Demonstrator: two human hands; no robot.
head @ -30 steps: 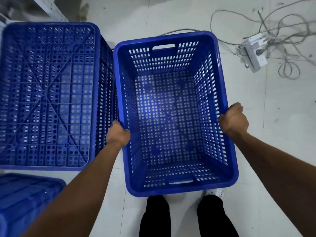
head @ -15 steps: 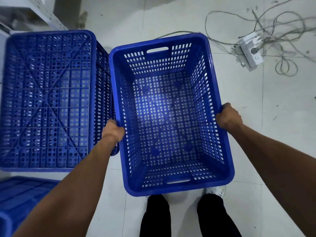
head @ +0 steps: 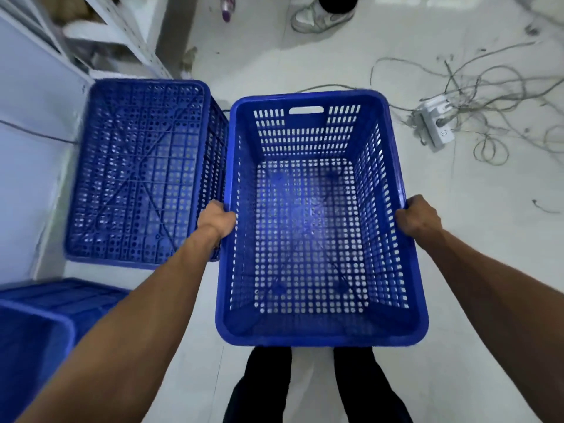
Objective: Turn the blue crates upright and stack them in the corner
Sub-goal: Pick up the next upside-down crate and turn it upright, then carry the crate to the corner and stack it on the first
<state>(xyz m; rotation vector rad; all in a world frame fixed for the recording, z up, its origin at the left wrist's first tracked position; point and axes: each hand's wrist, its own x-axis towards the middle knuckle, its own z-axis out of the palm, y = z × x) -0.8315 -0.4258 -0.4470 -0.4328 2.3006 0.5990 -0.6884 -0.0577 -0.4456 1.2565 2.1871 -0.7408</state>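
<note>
I hold an upright, empty blue perforated crate [head: 308,123] in front of me, its open top facing up. My left hand [head: 217,220] grips its left long rim and my right hand [head: 417,215] grips its right long rim. Just to its left an upside-down blue crate [head: 137,169] rests on the floor with its ribbed bottom facing up, close against the white wall. Part of a third blue crate [head: 36,328] shows at the lower left, cut off by the frame edge.
A white power strip [head: 436,125] with a tangle of cables [head: 494,87] lies on the floor at the right. Metal shelving [head: 122,29] stands at the upper left. Another person's shoe [head: 320,15] is at the top. My legs [head: 314,389] are below the crate.
The held crate has risen and levelled while my view tilted up and back, bringing the shelving and another person's shoe into sight. Both hands keep their grip on the rims.
</note>
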